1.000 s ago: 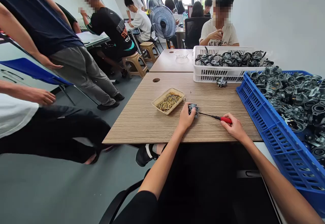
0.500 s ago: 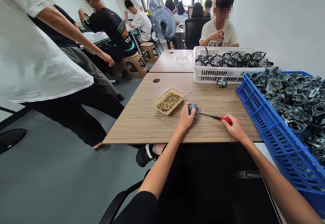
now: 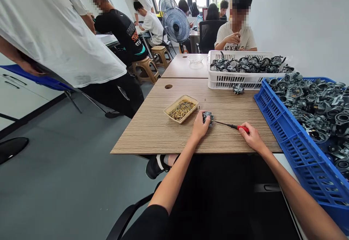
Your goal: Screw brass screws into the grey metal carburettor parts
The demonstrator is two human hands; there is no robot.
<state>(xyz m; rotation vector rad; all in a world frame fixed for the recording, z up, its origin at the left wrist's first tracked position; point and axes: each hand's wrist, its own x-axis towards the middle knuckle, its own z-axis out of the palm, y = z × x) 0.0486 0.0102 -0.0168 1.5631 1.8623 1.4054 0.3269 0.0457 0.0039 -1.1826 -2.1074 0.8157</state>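
Observation:
My left hand [image 3: 201, 125] is closed around a small grey metal carburetor-like part [image 3: 208, 118] on the wood-grain table [image 3: 152, 133]. In my right hand [image 3: 252, 136] is the red handle of a screwdriver [image 3: 242, 127]; its thin dark shaft points left and its tip reaches the right side of the metal part. Left of my left hand sits a beige tray [image 3: 168, 112] of small brass-coloured pieces. Two tiny pieces lie on the table between the tray and the metal part's far side.
A blue crate [image 3: 305, 160] heaped with metal parts stands at the right. Behind the table's middle is a white crate [image 3: 226, 80] of similar parts, with one loose part [image 3: 238, 89] before it. A seated person faces me; another walks at the left.
The person in the white shirt at the left has moved further along past the table. My hands, the metal part and the screwdriver look practically unmoved.

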